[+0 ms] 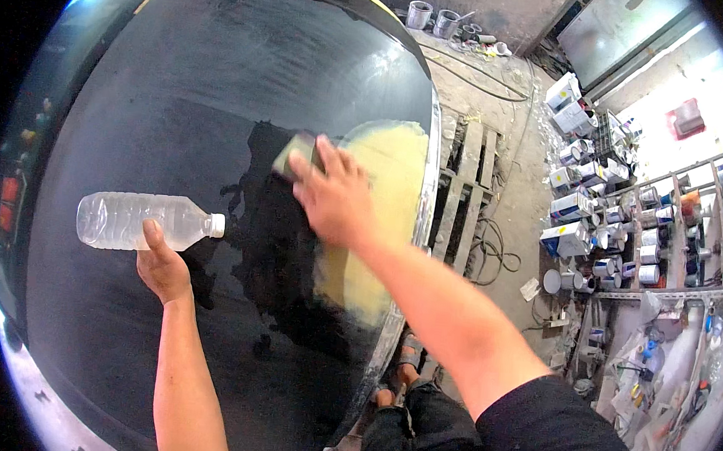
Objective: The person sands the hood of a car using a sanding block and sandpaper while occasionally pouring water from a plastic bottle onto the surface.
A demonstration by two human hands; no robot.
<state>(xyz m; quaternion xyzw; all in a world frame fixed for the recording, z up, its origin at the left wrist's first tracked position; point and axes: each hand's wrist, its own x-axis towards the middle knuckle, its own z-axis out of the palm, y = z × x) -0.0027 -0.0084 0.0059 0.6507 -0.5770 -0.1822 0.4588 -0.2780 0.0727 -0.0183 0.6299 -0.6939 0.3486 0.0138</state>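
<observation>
My left hand (163,264) grips a clear plastic bottle (115,218) with a white cap, held sideways over the dark panel (137,84), which looks like a car's. The bottle contains a clear liquid; how full it is I cannot tell. My right hand (337,194) is closed on a greyish-green block (293,155), slightly blurred, on the panel at the left side of a pale yellow patch (394,177). A dark wet-looking area (277,295) spreads around and below the block, with irregular edges.
Wooden pallets (473,133) lie along the panel's right edge, with hoses (493,264) on the floor. A rack (667,285) of cans and containers stands at the right. Buckets (420,14) sit by the far wall. My sandalled feet (409,354) show below the panel's edge.
</observation>
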